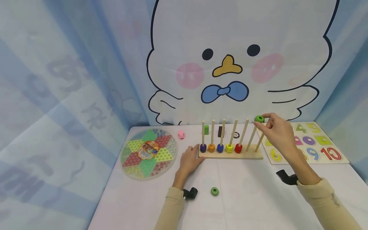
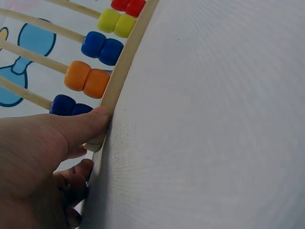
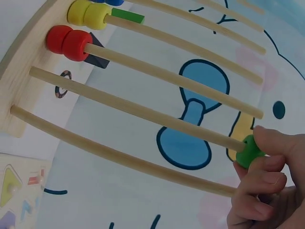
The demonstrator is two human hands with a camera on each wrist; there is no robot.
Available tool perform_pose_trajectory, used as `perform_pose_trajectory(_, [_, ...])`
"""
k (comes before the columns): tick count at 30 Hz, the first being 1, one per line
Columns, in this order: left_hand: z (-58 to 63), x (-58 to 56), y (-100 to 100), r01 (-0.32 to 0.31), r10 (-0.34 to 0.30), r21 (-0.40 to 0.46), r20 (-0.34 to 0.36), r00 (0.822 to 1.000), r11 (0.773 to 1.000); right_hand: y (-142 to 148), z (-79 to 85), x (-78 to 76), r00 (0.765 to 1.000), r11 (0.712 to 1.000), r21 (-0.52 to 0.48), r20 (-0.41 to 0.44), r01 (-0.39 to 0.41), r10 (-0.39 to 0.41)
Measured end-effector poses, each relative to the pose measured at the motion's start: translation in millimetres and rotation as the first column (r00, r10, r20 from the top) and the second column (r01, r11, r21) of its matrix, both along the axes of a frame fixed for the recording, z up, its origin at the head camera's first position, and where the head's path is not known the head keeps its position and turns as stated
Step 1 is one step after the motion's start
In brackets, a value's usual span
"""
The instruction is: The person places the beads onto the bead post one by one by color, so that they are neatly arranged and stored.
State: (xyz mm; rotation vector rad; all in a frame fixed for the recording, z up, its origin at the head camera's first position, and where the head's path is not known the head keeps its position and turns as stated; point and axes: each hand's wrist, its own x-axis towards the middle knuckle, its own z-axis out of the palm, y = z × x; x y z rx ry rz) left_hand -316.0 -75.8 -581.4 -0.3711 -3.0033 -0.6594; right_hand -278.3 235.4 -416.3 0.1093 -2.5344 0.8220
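Observation:
A wooden bead rack with upright pegs stands at the back of the table. Pairs of beads in dark blue, orange, blue, yellow and red sit low on its pegs; the two rightmost pegs carry none at their base. My right hand pinches a green bead between thumb and fingers, right at the tip of the second peg from the right. My left hand grips the rack's left end, its thumb along the front edge. Another green bead lies on the table nearer me.
A round Chinese checkers board lies left, with a small pink pig figure beside it. Behind the rack are a green block, a dark block and a round disc. A number puzzle board lies right.

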Motion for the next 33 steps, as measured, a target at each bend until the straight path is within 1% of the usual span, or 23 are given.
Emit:
perform_pose_trajectory(2, [-0.6,1.1,-0.8,-0.004,0.004,0.003,0.006,1.0,1.0,-2.5,-2.9,0.7,1.0,1.0,0.004,-0.011,-0.004,0.004])
perform_pose_trajectory(3, [-1.3,1.6,-1.3,-0.003,0.003,0.003,0.01,1.0,1.0,-4.1,-5.0,1.8,0.999,1.0,-0.001,-0.033,-0.002,0.002])
perform_pose_trajectory(5, [-2.6,2.3,-2.2,0.003,-0.004,0.003,0.013,1.0,1.0,-9.9,-11.5,5.4,0.993,0.999,-0.033,-0.118,-0.007,0.003])
perform_pose_trajectory(6, [-3.3,2.6,-2.6,0.007,-0.007,0.002,0.012,1.0,1.0,-14.7,-16.3,8.0,0.986,0.998,-0.055,-0.169,-0.018,0.009])
perform_pose_trajectory(7, [-4.0,2.8,-3.1,0.011,-0.011,0.004,0.007,1.0,1.0,-21.4,-22.3,12.1,0.979,0.996,-0.084,-0.201,-0.038,0.02])
perform_pose_trajectory(8, [-4.6,2.9,-3.5,0.013,-0.013,0.003,0.0,1.0,1.0,-29.7,-29.6,17.7,0.977,0.988,-0.131,-0.206,-0.079,0.051])
perform_pose_trajectory(9, [-5.1,3.1,-3.7,0.014,-0.014,0.003,-0.004,1.0,1.0,-39.6,-38.0,24.2,0.977,0.975,-0.174,-0.186,-0.136,0.103])
perform_pose_trajectory(10, [-5.5,3.0,-3.8,0.014,-0.014,0.003,-0.01,1.0,1.0,-50.3,-47.4,31.3,0.976,0.957,-0.212,-0.135,-0.197,0.171])
perform_pose_trajectory(11, [-5.9,3.0,-3.9,0.013,-0.013,0.003,-0.016,1.0,1.0,-61.6,-57.2,39.0,0.968,0.934,-0.252,-0.045,-0.252,0.249])
perform_pose_trajectory(12, [-6.1,3.0,-3.8,0.011,-0.01,0.003,-0.016,1.0,1.0,-72.3,-68.0,46.3,0.945,0.912,-0.29,0.057,-0.292,0.321])
perform_pose_trajectory(13, [-6.2,2.8,-3.5,0.01,-0.01,0.003,-0.02,1.0,1.0,-82.0,-78.6,53.4,0.909,0.894,-0.318,0.169,-0.316,0.381])
perform_pose_trajectory(15, [-6.1,2.4,-2.3,0.01,-0.01,0.002,-0.022,1.0,1.0,-96.7,-98.4,64.4,0.814,0.874,-0.328,0.349,-0.359,0.465])
perform_pose_trajectory(16, [-5.9,2.0,-1.5,0.011,-0.011,0.004,-0.023,1.0,1.0,-101.5,-107.3,68.3,0.769,0.868,-0.321,0.412,-0.379,0.488])
perform_pose_trajectory(17, [-5.6,1.6,-0.8,0.012,-0.012,0.003,-0.02,1.0,1.0,-105.0,-114.9,71.5,0.734,0.863,-0.316,0.456,-0.394,0.503])
perform_pose_trajectory(18, [-5.2,1.0,-0.1,0.01,-0.01,-0.001,-0.017,1.0,1.0,-107.3,-121.4,73.8,0.709,0.859,-0.314,0.485,-0.405,0.512])
perform_pose_trajectory(19, [-4.8,0.6,0.4,0.009,-0.009,-0.004,-0.014,1.0,1.0,-108.6,-126.8,75.3,0.688,0.851,-0.315,0.502,-0.42,0.525])
perform_pose_trajectory(20, [-4.5,0.0,0.7,0.006,-0.006,-0.007,-0.008,1.0,1.0,-109.6,-131.3,76.2,0.671,0.845,-0.319,0.514,-0.429,0.534])
perform_pose_trajectory(22, [-3.4,-0.8,0.9,-0.001,0.001,-0.007,0.0,1.0,1.0,-110.1,-137.5,76.6,0.654,0.835,-0.323,0.52,-0.445,0.55])
perform_pose_trajectory(26, [-2.3,-2.0,-0.2,-0.004,0.004,-0.008,-0.002,1.0,1.0,-110.4,-143.4,75.1,0.637,0.811,-0.334,0.502,-0.481,0.584])
perform_pose_trajectory(30, [-3.1,-2.5,-0.9,0.006,-0.006,-0.012,-0.014,1.0,1.0,-110.8,-147.2,75.6,0.591,0.785,-0.336,0.522,-0.52,0.615])
perform_pose_trajectory(31, [-3.2,-2.5,-0.8,0.007,-0.007,-0.012,-0.017,1.0,1.0,-111.0,-147.7,76.1,0.589,0.784,-0.325,0.524,-0.528,0.614])
perform_pose_trajectory(32, [-3.3,-2.3,-0.7,0.005,-0.005,-0.009,-0.017,1.0,1.0,-111.4,-147.5,76.7,0.598,0.79,-0.307,0.525,-0.531,0.606])
perform_pose_trajectory(33, [-3.3,-1.9,-0.5,0.002,-0.002,-0.008,-0.017,1.0,1.0,-111.8,-145.8,77.3,0.617,0.802,-0.284,0.521,-0.526,0.589])
